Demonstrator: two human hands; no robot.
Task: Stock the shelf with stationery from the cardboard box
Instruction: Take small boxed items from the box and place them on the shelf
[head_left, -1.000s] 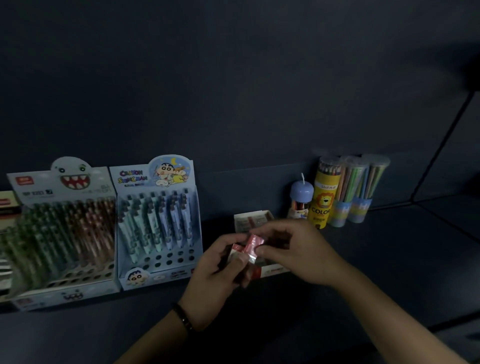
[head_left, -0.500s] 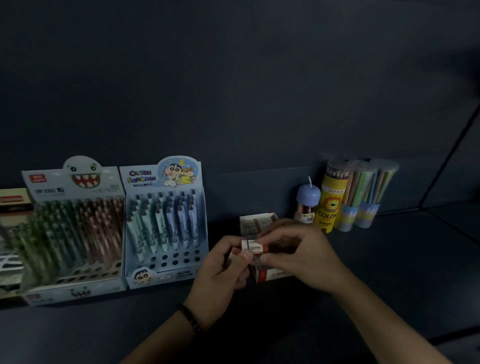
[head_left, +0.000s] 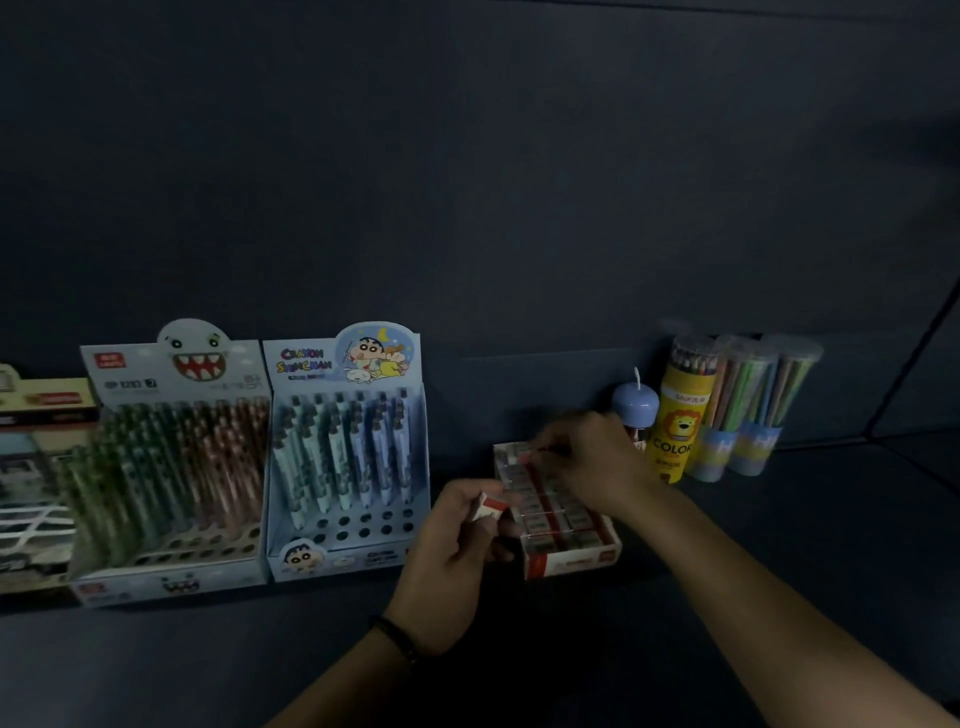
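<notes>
Nearest to me, my left hand (head_left: 452, 566) holds one small eraser (head_left: 488, 508) between thumb and curled fingers, just in front of the left edge of the eraser tray (head_left: 571, 560), which stands on the dark shelf (head_left: 779, 545). I think the step is to fill the tray row by row, so this hand should keep its eraser turned with the red end to the same side as the others. A little farther, my right hand (head_left: 597, 462) is bent over the back row of the tray, and its fingertips (head_left: 537, 451) pinch what looks like a second eraser (head_left: 524, 458); the picture is blurred there. I should press it flat and not push the light tray backward. Behind stand the blue-capped item (head_left: 635, 405) and the pencil tubes (head_left: 680, 410); left are the pen displays (head_left: 345, 457). The cardboard box is not in view.
</notes>
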